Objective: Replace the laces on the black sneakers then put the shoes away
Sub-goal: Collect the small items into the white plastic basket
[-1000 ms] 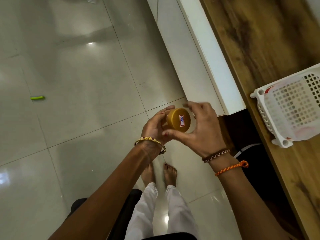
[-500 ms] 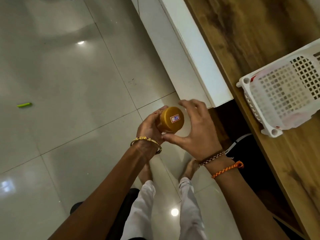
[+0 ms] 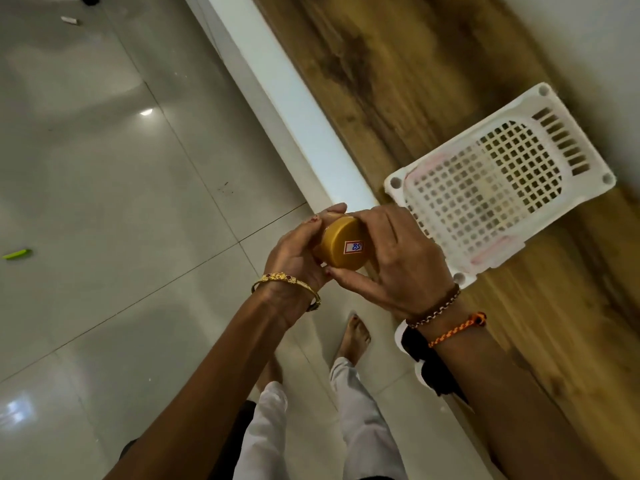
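Holding a small round golden container (image 3: pixel 341 247) between them, both hands work in front of the body, above the tiled floor (image 3: pixel 121 202). The left hand (image 3: pixel 294 254) wraps its fingers around the body of the container, and the right hand (image 3: pixel 391 261) curls over the golden lid, which carries a small white sticker. I judge this as a twisting grip on the lid, though I cannot say if it goes open or closed.

The black sneakers are not clearly seen. Only a dark shape with a white edge (image 3: pixel 426 362) shows under the right forearm, below the wooden counter (image 3: pixel 415 81); it may be a shoe, but I cannot tell. No laces are visible.

A white plastic basket (image 3: pixel 498 178) lies on the counter, just beside the right hand.

What could go wrong: the container is held over hard floor and over a bare foot (image 3: pixel 356 336), so if the lid gives way suddenly, the container or what is inside may drop there. The right elbow is also near the counter edge, and a wide movement may knock it against the basket.
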